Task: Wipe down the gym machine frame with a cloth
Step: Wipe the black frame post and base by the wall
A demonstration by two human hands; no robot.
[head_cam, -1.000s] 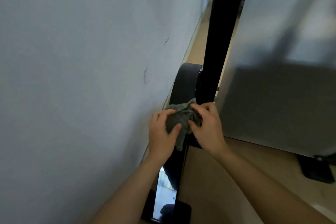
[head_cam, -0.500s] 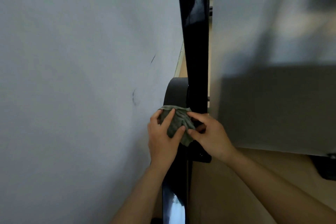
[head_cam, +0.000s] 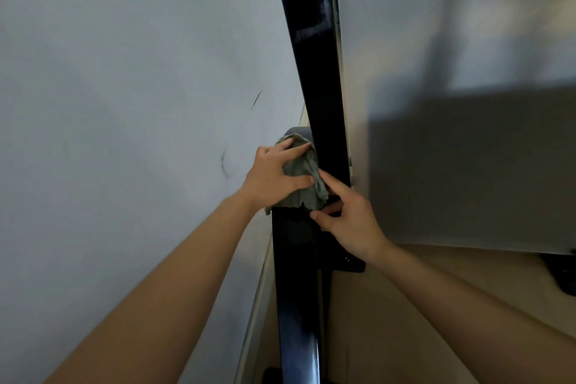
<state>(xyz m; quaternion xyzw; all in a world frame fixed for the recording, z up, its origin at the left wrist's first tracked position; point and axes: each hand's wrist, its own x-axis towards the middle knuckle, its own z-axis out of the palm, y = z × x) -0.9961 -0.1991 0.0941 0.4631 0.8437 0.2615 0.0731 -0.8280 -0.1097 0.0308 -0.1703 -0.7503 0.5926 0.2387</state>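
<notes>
The gym machine frame is a glossy black upright post (head_cam: 314, 72) running from the top of the view down past my arms. A crumpled grey-green cloth (head_cam: 304, 187) lies against the post's left side at mid height. My left hand (head_cam: 274, 174) grips the cloth, fingers spread over its top and thumb clamped across its middle. My right hand (head_cam: 349, 221) is on the post just below and to the right. Its index finger lies straight against the cloth's right edge and its thumb touches the frame under the cloth.
A white wall (head_cam: 124, 103) with dark scuff marks stands close on the left. A grey panel (head_cam: 467, 150) fills the right. Below it is wooden floor (head_cam: 405, 305), a black bracket (head_cam: 352, 262) on the post, and a dark object (head_cam: 564, 271) at the right edge.
The view has swung so the post now stands nearly upright. My left hand has slid the cloth up and onto the post's left side. My right hand has let go of the cloth.
</notes>
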